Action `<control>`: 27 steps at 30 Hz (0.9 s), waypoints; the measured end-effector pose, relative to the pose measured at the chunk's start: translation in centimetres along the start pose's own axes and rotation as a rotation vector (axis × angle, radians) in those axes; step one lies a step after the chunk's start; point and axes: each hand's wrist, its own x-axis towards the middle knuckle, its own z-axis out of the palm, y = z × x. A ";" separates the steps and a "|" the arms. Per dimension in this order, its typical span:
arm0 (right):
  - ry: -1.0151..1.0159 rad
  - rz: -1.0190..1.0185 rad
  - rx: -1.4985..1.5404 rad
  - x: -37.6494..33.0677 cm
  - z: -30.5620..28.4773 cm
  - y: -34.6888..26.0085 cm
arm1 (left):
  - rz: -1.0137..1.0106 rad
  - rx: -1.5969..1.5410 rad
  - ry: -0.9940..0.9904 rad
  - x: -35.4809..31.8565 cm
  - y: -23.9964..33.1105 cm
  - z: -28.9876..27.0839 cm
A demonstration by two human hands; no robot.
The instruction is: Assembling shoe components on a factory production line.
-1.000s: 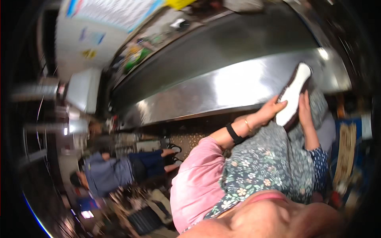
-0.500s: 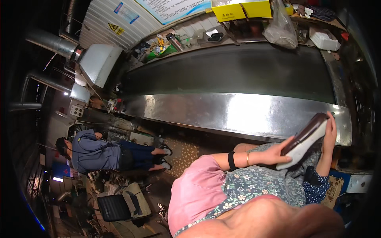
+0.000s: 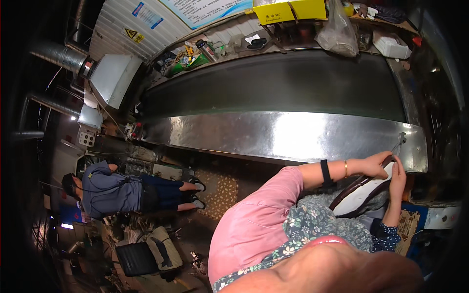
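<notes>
You've got the shoe sole (image 3: 364,195) pinched between both hands, left hand (image 3: 373,165) on top, right hand (image 3: 396,177) beside, just off the conveyor's steel edge (image 3: 293,136), so I'd keep that grip snug and level.

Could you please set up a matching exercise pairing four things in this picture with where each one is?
Things:
1. shoe
2. yellow bin
3. clear plastic bag
4. seated person in grey

Places:
A. on the shelf behind the conveyor belt, at its top centre
B. held in the left hand and right hand
C. far left, below the belt
D. just right of the bin

Pairs: 1-B, 2-A, 3-D, 4-C
</notes>
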 end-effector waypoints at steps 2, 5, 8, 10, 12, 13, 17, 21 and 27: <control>0.023 0.019 0.023 -0.4 1.0 0.6 | -0.027 0.001 0.035 -0.6 -0.4 0.3; -0.005 -0.031 0.039 0.0 2.5 0.0 | -0.052 0.031 0.102 -2.0 -0.5 -0.4; -0.068 -0.052 0.056 0.9 3.7 0.2 | -0.119 -0.035 0.066 -3.8 1.7 -2.0; -0.088 -0.059 0.013 1.5 4.6 -2.1 | -0.026 -0.008 0.112 -6.8 -0.5 -2.9; -0.091 -0.058 -0.006 1.9 4.6 -3.7 | -0.049 0.116 0.133 -10.6 -0.1 -3.1; -0.083 -0.063 0.002 2.0 4.3 -3.8 | -0.164 0.219 0.122 -13.3 1.0 -2.8; -0.071 -0.076 0.039 3.2 4.7 -2.5 | -0.152 -0.440 0.005 -16.2 2.2 -0.1; -0.154 0.204 0.086 4.5 5.2 -3.1 | -0.239 -0.823 0.059 -16.0 1.5 -1.6; -0.142 0.166 0.178 3.0 5.7 3.8 | -0.137 -0.438 0.373 -17.9 3.3 -9.2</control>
